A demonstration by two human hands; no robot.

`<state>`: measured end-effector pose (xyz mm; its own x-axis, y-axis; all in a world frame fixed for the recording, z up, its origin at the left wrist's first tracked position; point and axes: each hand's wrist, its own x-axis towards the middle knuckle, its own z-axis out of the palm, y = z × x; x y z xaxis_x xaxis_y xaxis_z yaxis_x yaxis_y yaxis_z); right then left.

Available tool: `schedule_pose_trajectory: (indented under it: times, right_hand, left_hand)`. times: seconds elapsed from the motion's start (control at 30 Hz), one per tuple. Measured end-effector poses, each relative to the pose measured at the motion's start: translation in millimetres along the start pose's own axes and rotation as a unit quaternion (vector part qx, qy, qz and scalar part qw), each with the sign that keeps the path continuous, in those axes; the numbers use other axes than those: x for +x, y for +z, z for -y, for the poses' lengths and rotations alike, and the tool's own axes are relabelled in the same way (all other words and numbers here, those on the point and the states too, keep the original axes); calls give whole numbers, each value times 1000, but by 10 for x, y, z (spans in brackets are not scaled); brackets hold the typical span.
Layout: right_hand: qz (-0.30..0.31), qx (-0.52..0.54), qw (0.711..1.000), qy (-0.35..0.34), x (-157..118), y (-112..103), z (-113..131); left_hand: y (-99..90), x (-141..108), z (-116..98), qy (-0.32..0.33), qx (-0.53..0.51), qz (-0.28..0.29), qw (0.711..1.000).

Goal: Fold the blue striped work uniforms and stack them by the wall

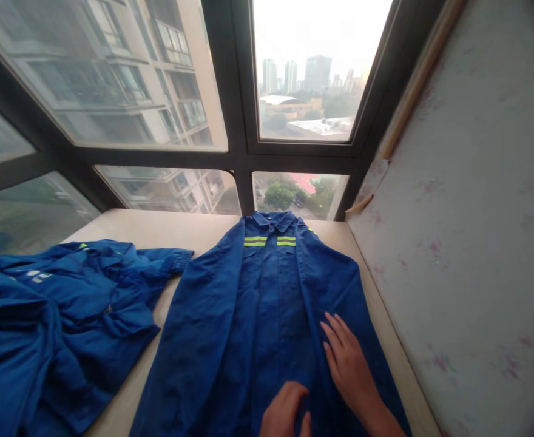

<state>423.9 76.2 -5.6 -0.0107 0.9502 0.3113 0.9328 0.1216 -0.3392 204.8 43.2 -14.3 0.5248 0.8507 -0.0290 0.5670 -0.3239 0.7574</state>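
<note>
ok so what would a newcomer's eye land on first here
Probably the blue jacket spread out in the middle, with bright yellow-green stripes across its chest. Next, the right hand over its lower part and the left hand at the bottom edge. A rumpled second jacket lies at picture left, and dark-framed windows rise behind.

A smooth, cream-coloured flat ledge (167,230) spans the middle and lower frame. On it, from centre to bottom edge, lies a blue cloth collared jacket with yellow-and-grey chest stripes (267,297), spread flat. At lower left lies a rumpled blue cloth jacket with white markings (94,297), pale ledge showing between.
</note>
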Motion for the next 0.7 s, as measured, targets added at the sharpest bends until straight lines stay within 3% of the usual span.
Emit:
schedule_pose_trajectory:
  times: [0.07,0.13,0.27,0.4,0.5,0.6,0.7]
  right_hand:
    - [27,-19,999,-32,200,196,148]
    - [51,-35,997,-53,272,378,246]
    - [86,-44,992,-80,186,569,283]
    - [93,-25,993,-72,153,519,248]
    - [67,-3,997,-42,294,476,261]
    - [45,32,997,-53,644,554,295]
    - [48,61,994,-73,1256,774,329]
  left_hand:
    - [-356,51,121,37,110,-98,988]
    - [-653,89,267,43,214,-160,963]
    - [-951,169,467,49,330,-182,925]
    - [-909,272,459,106,394,-159,899]
    - [-781,306,493,150,446,-148,870]
    - [-637,303,631,177,464,-164,852]
    - [-495,299,780,177,444,-202,855]
